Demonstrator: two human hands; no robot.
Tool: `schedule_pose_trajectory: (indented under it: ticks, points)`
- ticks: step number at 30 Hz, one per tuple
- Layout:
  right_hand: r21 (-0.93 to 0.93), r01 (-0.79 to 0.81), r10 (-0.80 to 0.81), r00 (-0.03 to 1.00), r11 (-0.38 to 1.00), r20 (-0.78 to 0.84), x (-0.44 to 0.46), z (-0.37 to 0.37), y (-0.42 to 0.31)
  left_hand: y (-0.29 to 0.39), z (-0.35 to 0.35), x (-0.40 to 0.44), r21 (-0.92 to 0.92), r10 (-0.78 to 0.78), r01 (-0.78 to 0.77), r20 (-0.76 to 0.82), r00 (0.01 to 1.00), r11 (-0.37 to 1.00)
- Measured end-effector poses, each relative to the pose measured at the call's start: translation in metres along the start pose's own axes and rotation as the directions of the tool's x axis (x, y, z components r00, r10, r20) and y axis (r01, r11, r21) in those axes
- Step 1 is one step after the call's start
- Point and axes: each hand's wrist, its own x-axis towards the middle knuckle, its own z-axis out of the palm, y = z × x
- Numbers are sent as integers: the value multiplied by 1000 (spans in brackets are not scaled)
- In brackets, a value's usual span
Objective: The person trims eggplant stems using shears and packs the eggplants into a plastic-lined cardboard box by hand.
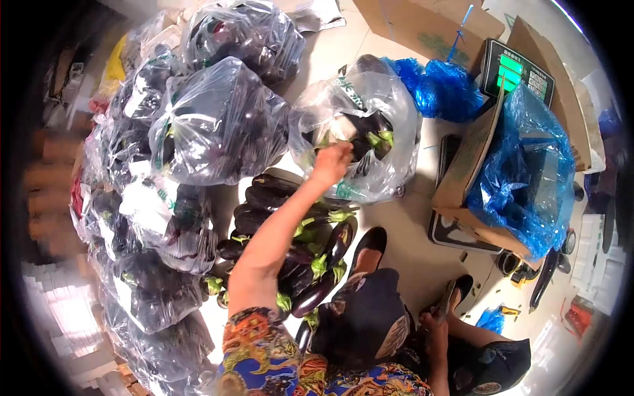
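Bulging bags (221, 125) are crowding the left, loose eggplants (317, 294) are lying beside them, the left hand (333, 162) is resting curled at an open bag (401, 132) of more, grip unclear, while the right hand (432, 325) is resting near a shoe (465, 284), hold hidden.

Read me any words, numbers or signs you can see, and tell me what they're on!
None can be read clearly.
Scale display: lit green screens and white marks, too small and blurred.
Open plastic bag: green print, too creased and blurred.
Cardboard box at the top: green print, too faint.
White plastic at left: green marks, too blurred.
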Motion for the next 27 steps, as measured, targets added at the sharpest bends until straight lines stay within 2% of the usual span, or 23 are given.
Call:
schedule_pose_trajectory:
  ticks: [2,5,8,10,13,15,17,19,20,22,24,25,26,27]
  points:
    - [17,-26,26,1000,1000,-18,5,-6,4,-8,42,34,174,-275,244,188,943,954]
    - [9,-106,106,994,994,-33,3,-1,-11,-32,103,63,228,-513,478,126,849,848]
    - [18,-177,178,982,984,-68,2,3,-18,24,102,75,275,-772,736,35,635,618]
    - [34,-192,194,978,981,-75,3,7,-22,21,104,82,274,-798,758,75,597,592]
    - [45,-81,86,990,996,-113,5,12,-21,20,105,92,267,-820,781,73,568,564]
    - [5,-57,58,996,998,-68,12,4,-5,19,100,90,268,-831,790,93,548,551]
    - [2,-101,101,993,995,-62,19,-1,4,20,104,92,273,-818,777,74,570,567]
    - [15,-245,245,966,969,-84,4,12,-32,27,105,91,235,-858,830,34,513,505]
    - [-13,-201,200,976,979,-86,5,9,-33,31,105,90,209,-877,857,14,479,471]
    - [-56,-127,122,989,990,-83,3,8,-27,2,128,85,-11,-870,870,-12,493,493]
    - [-23,-157,156,986,987,-58,0,6,-30,-31,146,79,-177,-856,839,-42,516,514]
    - [0,-163,163,985,987,-50,2,7,-32,-45,149,67,-541,-809,714,101,580,445]
    - [8,-120,120,991,993,-53,0,8,-33,24,105,47,-766,-746,511,63,663,390]
    - [10,-80,80,995,997,-59,-4,8,-34,4,111,39,-802,-747,494,92,658,336]
